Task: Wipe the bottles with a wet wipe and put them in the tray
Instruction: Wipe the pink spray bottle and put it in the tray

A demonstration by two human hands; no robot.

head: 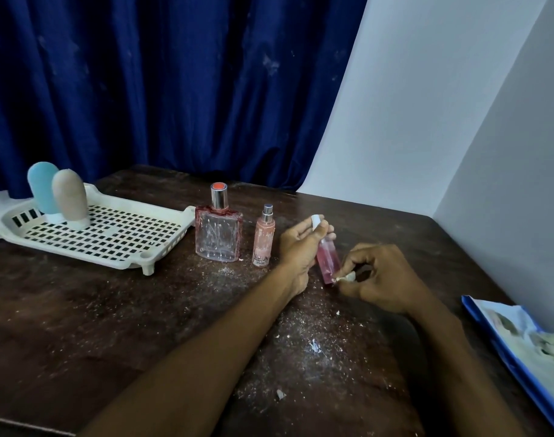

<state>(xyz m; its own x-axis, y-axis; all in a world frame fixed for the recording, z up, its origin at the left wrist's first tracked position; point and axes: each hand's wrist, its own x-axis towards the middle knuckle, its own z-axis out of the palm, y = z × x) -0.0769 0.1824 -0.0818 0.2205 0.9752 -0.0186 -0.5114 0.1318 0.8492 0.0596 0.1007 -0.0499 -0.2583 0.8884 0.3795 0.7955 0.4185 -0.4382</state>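
My left hand (297, 247) grips a small pink bottle (328, 261) near its white cap, holding it tilted above the table. My right hand (376, 275) pinches a small crumpled wet wipe (345, 276) against the bottle's lower end. A square glass perfume bottle (218, 236) with a silver cap and a slim peach spray bottle (264, 244) stand upright on the table to the left of my hands. The white perforated tray (118, 238) sits at the left, with a blue bottle (44, 192) and a beige bottle (70, 198) standing cap-down in its far corner.
The dark wooden table (80, 310) is strewn with white crumbs and flecks around my forearms. A blue-edged packet (527, 342) lies at the right edge. A blue curtain hangs behind the table, and a pale wall runs along its right side.
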